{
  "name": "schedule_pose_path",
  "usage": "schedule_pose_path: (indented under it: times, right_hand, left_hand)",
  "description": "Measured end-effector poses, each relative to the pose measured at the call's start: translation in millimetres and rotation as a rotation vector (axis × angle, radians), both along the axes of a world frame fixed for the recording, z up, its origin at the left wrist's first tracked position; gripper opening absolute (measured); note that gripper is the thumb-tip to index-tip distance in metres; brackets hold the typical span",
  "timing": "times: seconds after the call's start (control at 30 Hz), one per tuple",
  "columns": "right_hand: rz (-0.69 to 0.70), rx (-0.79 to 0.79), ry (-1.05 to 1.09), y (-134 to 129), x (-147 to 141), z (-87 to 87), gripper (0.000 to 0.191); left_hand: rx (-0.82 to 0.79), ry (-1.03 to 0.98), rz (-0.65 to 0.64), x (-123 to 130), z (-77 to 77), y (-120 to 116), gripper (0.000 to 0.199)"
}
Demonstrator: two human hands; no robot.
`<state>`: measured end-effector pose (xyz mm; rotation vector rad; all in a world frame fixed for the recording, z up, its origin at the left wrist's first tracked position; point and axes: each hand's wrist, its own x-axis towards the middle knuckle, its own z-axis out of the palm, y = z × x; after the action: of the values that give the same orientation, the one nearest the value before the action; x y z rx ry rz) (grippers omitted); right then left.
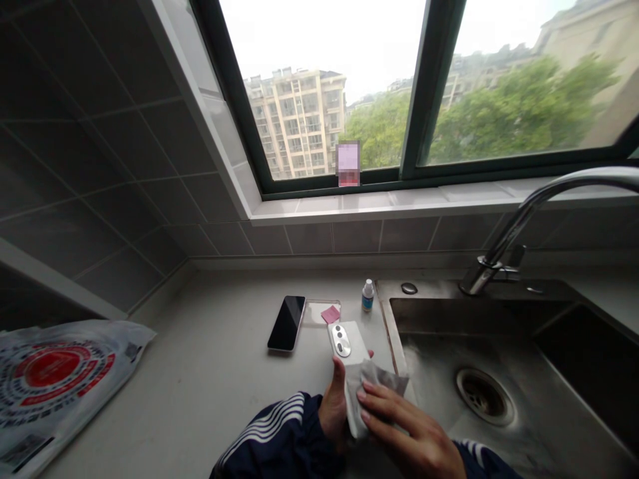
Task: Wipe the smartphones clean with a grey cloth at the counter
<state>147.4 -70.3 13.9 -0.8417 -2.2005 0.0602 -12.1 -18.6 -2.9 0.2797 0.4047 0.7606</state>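
My left hand [334,402] is closed around a white smartphone [360,332], thumb along its left edge and a fingertip showing at the right. The phone's back faces up, with a silver oval camera module at its upper end. Over the lower part of that back lies a thin greyish-white wipe [374,374]. My right hand [399,419] presses the wipe onto the phone with its fingers. Beyond them on the counter are a black-screened phone [287,324], a clear phone case [314,314] with a small pink square [330,315] on it, and a small white bottle [367,296] with a blue label.
To the right is a steel sink [429,359] with a drain [484,396] and a curved chrome faucet [509,226]. A printed plastic bag [64,372] lies at the left of the counter [194,386]. A tiled wall and a window sill [309,211] bound the back.
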Motion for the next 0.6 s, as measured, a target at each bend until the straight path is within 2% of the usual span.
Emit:
schedule_pose_path:
  times: [0.13,0.23,0.3,0.43,0.6]
  right_hand:
    - [-0.002,-0.057,0.037,4.9,7.6,-0.5,0.025]
    - [-0.022,-0.09,0.045,3.4,4.6,-2.4,0.025]
    - [-0.023,-0.065,0.041,0.2,-1.3,-2.7,0.025]
    - [0.011,0.062,0.006,-4.8,-11.6,-1.4,0.024]
    - [-0.005,0.083,0.0,-4.7,-12.4,-0.4,0.022]
  left_hand:
    - [-0.021,-0.007,0.06,-1.0,6.9,2.3,0.089]
    - [-0.038,-0.016,0.063,0.3,5.2,2.0,0.086]
    - [-0.039,0.029,0.065,2.2,0.9,0.4,0.083]
    - [0.058,0.141,0.098,5.2,-6.9,-4.3,0.089]
    - [0.064,0.149,0.101,2.8,-4.6,-7.4,0.088]
